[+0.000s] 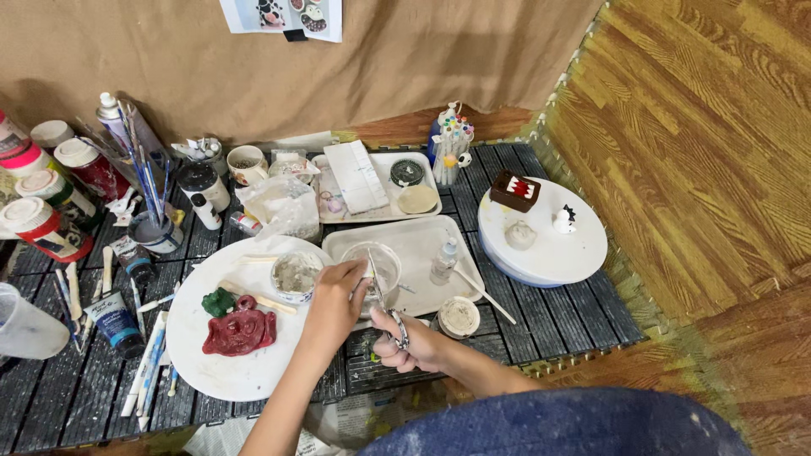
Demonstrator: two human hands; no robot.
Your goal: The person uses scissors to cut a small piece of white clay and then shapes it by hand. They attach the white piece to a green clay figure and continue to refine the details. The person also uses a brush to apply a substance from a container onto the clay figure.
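Observation:
My left hand [334,304] reaches forward, its fingertips on the near rim of a clear glass bowl [384,260] that sits on a white rectangular tray [422,241]. In my right hand [411,342] is a pair of small scissors [384,304], finger loops at my knuckles and blades pointing up toward the bowl. Just left of my left hand stands a small cup of grey paste [296,274] on a white round board [220,363]. That board also carries a dark red clay piece [241,332] and a small green clay piece [219,301].
A white turntable [545,245] at right holds a brown box-shaped figure [514,191] and small white figures. A far tray [384,165], paint bottles [51,203], a brush cup [156,232], loose brushes, a small dropper bottle [443,260] and a lidded jar [459,317] crowd the dark slatted mat.

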